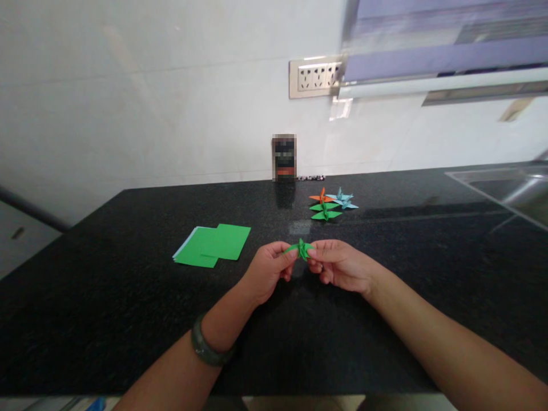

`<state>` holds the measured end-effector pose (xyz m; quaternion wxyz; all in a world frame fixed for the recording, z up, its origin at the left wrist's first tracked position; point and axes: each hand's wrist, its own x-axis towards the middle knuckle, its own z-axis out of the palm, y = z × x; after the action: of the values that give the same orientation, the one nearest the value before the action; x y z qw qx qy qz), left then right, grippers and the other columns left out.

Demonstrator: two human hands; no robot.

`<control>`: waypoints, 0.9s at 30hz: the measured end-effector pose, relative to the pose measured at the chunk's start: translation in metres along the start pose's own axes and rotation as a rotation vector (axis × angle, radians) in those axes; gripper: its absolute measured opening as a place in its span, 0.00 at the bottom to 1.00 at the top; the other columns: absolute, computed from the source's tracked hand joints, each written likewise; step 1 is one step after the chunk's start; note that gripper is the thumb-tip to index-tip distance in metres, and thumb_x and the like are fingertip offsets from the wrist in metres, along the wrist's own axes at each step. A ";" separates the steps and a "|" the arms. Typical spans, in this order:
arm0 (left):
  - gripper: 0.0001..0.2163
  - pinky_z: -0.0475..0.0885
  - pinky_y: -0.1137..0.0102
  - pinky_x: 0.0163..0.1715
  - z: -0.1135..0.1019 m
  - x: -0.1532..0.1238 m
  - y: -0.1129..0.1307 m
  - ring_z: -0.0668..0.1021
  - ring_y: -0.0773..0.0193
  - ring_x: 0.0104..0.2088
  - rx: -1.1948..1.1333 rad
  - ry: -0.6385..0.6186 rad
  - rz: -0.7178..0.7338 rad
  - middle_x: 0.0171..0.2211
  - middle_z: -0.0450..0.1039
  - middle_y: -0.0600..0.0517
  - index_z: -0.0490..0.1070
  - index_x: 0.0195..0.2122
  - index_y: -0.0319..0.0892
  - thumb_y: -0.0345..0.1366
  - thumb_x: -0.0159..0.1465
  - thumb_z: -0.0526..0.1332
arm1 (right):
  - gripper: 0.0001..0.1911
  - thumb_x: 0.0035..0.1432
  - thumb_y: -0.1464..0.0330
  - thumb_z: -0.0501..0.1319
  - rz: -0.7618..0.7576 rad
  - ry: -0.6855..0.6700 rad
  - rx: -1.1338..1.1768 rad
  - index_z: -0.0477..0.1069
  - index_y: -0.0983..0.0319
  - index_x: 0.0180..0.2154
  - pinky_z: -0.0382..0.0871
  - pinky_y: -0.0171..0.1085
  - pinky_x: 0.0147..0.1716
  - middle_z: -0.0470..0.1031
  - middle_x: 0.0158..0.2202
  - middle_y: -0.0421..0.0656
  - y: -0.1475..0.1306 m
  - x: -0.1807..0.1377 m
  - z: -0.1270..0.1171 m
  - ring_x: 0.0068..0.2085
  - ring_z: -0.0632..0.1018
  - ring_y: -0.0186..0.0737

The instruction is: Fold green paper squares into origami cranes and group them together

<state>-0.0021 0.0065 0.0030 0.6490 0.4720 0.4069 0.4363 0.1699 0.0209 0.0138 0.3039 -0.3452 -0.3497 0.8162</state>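
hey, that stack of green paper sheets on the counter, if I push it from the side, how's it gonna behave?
The stack of green paper would probably fan apart rather than slide as one block: its top sheet already sits offset. It looks thin and light, so it likely takes little force. The black countertop looks polished, so the sheets may slip easily.

- A small green folded paper figure (302, 249) was held above the black countertop, near its middle, pinched at either end between two hands.
- It looked like a partly shaped origami piece, with a narrow strip reaching left and a cluster of short pointed folds bunched at its centre.
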 end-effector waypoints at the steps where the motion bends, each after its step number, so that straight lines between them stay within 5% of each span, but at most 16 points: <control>1: 0.12 0.57 0.76 0.16 0.000 0.000 0.000 0.63 0.74 0.14 0.034 0.011 0.016 0.13 0.62 0.59 0.65 0.23 0.39 0.41 0.54 0.62 | 0.11 0.43 0.70 0.68 0.009 0.006 -0.006 0.67 0.66 0.27 0.63 0.23 0.11 0.65 0.20 0.35 -0.001 -0.001 0.001 0.19 0.67 0.25; 13: 0.11 0.60 0.76 0.17 0.007 -0.002 0.006 0.65 0.73 0.15 0.201 0.047 0.020 0.15 0.65 0.57 0.65 0.23 0.38 0.41 0.55 0.60 | 0.10 0.42 0.66 0.66 -0.302 0.328 -0.365 0.67 0.65 0.25 0.61 0.25 0.12 0.63 0.15 0.32 0.008 0.005 0.012 0.15 0.63 0.24; 19: 0.14 0.62 0.76 0.18 0.008 -0.003 0.005 0.67 0.72 0.15 0.209 0.055 0.021 0.15 0.66 0.56 0.65 0.23 0.38 0.45 0.54 0.61 | 0.14 0.40 0.63 0.68 -0.289 0.244 -0.310 0.68 0.66 0.23 0.59 0.25 0.12 0.63 0.14 0.33 0.007 0.003 0.010 0.15 0.62 0.24; 27: 0.14 0.63 0.76 0.17 0.008 -0.004 0.006 0.68 0.72 0.15 0.169 0.036 -0.006 0.15 0.67 0.55 0.66 0.24 0.38 0.45 0.52 0.62 | 0.15 0.40 0.65 0.70 -0.087 0.036 -0.039 0.66 0.65 0.22 0.55 0.23 0.10 0.60 0.12 0.31 0.005 0.001 0.008 0.14 0.59 0.22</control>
<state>0.0033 0.0017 0.0107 0.6009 0.5158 0.4554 0.4068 0.1618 0.0164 0.0138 0.3386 -0.3499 -0.3747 0.7890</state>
